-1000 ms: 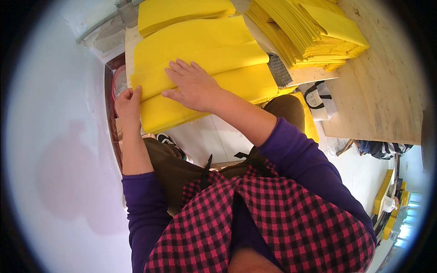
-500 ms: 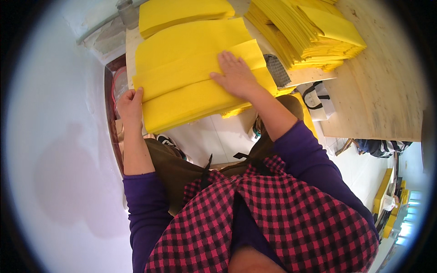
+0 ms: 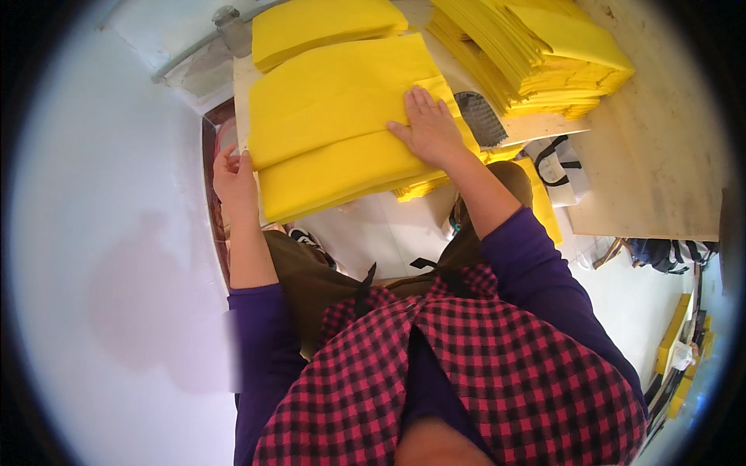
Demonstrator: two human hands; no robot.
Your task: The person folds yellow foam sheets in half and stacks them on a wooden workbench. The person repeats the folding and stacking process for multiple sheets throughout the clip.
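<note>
A wide yellow fabric sheet (image 3: 334, 97), folded over along its near side, lies on a stack of similar fabric in front of me. My right hand (image 3: 429, 132) rests flat on the right part of the sheet, fingers stretched and thumb out to the left. At the sheet's left edge is my left hand (image 3: 235, 185), its fingers loosely bent and slightly apart from the thumb. The thumb is beside the fabric edge; whether it touches is hard to tell. Behind lies another folded yellow stack (image 3: 326, 31).
A tall pile of folded yellow fabric (image 3: 544, 70) stands at the back right on a wooden board (image 3: 653, 155). A grey textured piece (image 3: 479, 118) sits beside the sheet. A clear jar (image 3: 231, 29) stands far left, near the white wall (image 3: 116, 194). A white bag (image 3: 556, 171) is below the board.
The view has shifted a little, so everything sits farther right. My left fingers have loosened from their pinch at the sheet's left edge. My right hand still lies flat on the fabric.
</note>
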